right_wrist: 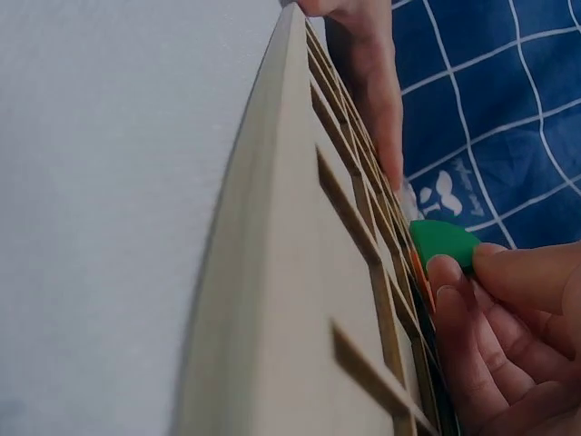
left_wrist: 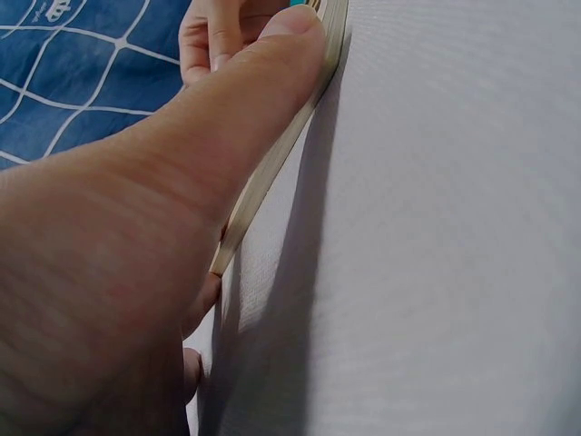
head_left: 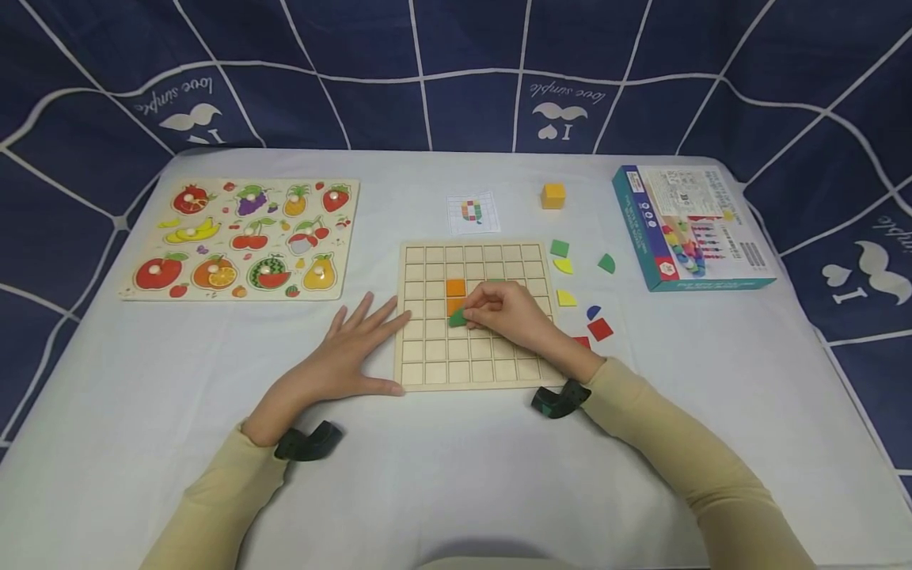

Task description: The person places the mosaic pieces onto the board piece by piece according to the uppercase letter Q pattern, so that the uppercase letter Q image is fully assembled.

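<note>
Green quarter-round piece pinched in right hand fingertips, tilted over the grid board, just below two orange tiles already seated. Grip closed on piece only. Left hand flat, fingers spread, pressing board's left edge, likely to steady it on the counter. Spare pieces lie right of board.

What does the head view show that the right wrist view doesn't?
Only the head view shows the fruit puzzle, the box, the pattern card, the orange cube and loose pieces beside the board.

Only the right wrist view shows the board's cell walls edge-on.

Both show the right hand pinching the green piece over the grid board, left hand steadying it.
</note>
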### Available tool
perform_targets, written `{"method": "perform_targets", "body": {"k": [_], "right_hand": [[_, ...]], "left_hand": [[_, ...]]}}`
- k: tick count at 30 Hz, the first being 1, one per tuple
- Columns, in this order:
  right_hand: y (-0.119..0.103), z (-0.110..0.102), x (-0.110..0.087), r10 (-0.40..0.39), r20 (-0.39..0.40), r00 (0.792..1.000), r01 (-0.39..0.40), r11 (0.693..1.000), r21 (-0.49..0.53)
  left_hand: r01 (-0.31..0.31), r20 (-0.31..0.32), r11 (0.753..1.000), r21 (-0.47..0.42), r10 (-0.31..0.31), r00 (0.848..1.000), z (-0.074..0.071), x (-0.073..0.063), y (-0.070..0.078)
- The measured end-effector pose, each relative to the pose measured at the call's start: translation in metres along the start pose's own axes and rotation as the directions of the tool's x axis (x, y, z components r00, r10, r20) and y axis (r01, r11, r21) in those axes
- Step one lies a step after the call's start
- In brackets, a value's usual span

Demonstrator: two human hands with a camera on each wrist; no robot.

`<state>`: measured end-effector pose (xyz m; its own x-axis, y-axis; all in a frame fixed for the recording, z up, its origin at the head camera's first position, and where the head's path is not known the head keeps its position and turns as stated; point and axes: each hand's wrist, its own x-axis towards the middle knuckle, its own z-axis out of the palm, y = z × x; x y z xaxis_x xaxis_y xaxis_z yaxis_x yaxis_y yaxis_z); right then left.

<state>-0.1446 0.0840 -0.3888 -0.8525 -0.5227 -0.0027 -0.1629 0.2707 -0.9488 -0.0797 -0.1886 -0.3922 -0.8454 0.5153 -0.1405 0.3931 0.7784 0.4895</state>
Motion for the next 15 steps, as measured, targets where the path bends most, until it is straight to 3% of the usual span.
{"method": "perform_targets", "body": {"k": [8,15], "right_hand": [[0.002,0.002,-0.007,-0.058,-0.031,0.998,0.052,0.984,-0.168],[0.001,0.003,-0.013,-0.063,0.04,0.997,0.068,0.985,-0.159]], "left_hand": [[0.002,0.004,1.0,-0.005,-0.002,1.0,0.0,0.001,0.0],[0.006,0.006,1.0,-0.008,-0.006,1.0,-0.001,0.001,0.001]]}}
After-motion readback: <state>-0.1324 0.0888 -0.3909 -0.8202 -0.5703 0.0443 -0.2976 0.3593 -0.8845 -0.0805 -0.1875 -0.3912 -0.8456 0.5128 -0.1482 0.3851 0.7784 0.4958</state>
